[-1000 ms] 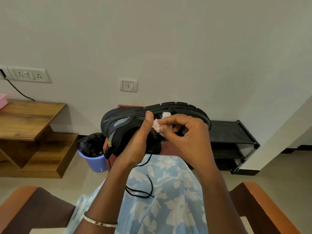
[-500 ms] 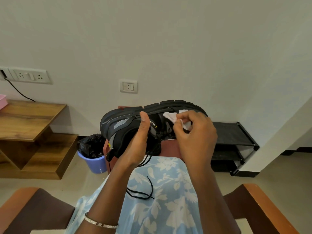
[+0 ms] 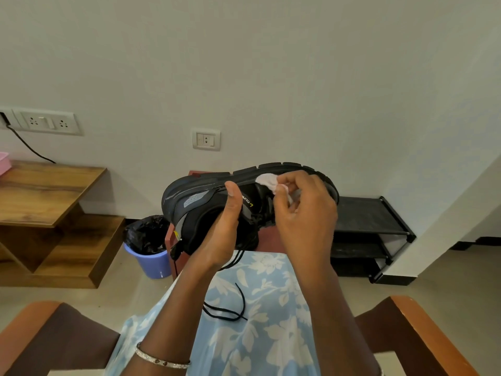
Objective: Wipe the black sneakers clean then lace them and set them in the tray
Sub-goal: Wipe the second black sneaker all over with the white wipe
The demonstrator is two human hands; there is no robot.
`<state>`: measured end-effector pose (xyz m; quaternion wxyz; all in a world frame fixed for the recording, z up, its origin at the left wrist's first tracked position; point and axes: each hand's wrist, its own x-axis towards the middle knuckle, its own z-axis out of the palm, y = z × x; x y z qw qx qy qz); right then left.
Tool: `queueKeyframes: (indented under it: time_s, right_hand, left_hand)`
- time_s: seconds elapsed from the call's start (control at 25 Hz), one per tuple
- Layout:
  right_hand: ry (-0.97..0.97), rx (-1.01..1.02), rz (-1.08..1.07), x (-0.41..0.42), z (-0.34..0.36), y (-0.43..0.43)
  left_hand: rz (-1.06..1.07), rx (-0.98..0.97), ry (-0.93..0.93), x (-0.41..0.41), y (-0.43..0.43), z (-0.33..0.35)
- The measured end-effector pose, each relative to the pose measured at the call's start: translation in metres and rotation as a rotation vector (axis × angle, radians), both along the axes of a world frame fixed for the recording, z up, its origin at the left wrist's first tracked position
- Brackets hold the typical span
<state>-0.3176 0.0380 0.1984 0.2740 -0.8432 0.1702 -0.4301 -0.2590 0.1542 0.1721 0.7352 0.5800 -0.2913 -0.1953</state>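
Wiping goes on. From far off I watch the white wipe [image 3: 267, 180] move. A second ago it sat by the middle of the shoe's side. Now it is up on the edge of the sole, a bit nearer the toe. The black sneaker [image 3: 195, 202] is held up in the air above the lap [image 3: 260, 335]. It is turned so its sole points up and away from me, with the heel to the left. I think this side is nearly clean, but the job is far from done. A black lace [image 3: 230, 313] lies loose on the lap, so the lacing has not begun. I see no second sneaker. A small pink thing [image 3: 4, 161] sits at the far left on the wooden tabletop [image 3: 48, 191]. It may be the tray, but I cannot tell.

Now the grips. The left grip [image 3: 222, 234] grasps the sneaker from below and has stayed in the same spot. Its thumb points up and presses on the shoe's side. Its fingers are hidden behind the shoe. The right grip [image 3: 303, 213] is curled in and pinches the wipe between thumb and fingertips. It pushes the wipe on the sole's edge and holds nothing else.
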Motion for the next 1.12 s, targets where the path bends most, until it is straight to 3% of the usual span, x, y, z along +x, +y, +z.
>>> queueKeyframes:
  time_s: [0.12,0.16,0.2,0.36,0.4,0.52,0.6,0.68,0.8,0.84,1.0,1.12]
  right_hand:
    - [0.076,0.183,0.595,-0.007,0.008,0.007]
    - [0.091,0.153,0.656,-0.008,0.008,0.008]
    - [0.085,0.105,0.605,-0.006,0.006,0.006]
    - [0.040,-0.107,-0.044,0.006,-0.004,-0.005]
    - [0.050,-0.115,-0.018,0.007,-0.005,-0.004]
    - [0.098,0.021,0.461,0.000,0.002,0.008]
    - [0.099,0.039,0.591,-0.005,0.005,0.013]
    - [0.068,0.001,0.442,0.000,0.001,0.007]
    - [0.074,-0.088,0.038,0.007,-0.007,-0.006]
    - [0.095,-0.109,0.024,0.008,-0.008,-0.006]
    - [0.192,-0.134,0.465,-0.002,0.006,0.014]
    - [0.178,-0.145,0.419,0.001,0.004,0.007]
  left_hand:
    - [0.013,0.013,-0.104,0.002,0.000,0.003]
    - [0.030,0.018,-0.140,0.002,0.000,0.003]
    - [0.033,0.023,-0.144,0.001,0.001,0.003]
    - [-0.005,0.010,-0.041,0.000,0.002,0.000]
    - [-0.008,0.013,-0.053,0.000,0.002,0.000]
    - [0.014,0.040,-0.130,0.000,0.001,0.003]
    - [0.044,0.048,-0.163,0.000,0.001,0.004]
    - [0.031,0.048,-0.150,0.000,0.001,0.003]
    - [-0.021,0.040,-0.034,0.000,0.002,-0.001]
    - [-0.023,0.050,-0.032,0.000,0.002,-0.001]
    - [0.023,0.070,-0.144,-0.001,0.001,0.000]
    - [0.024,0.094,-0.158,0.000,0.003,0.000]
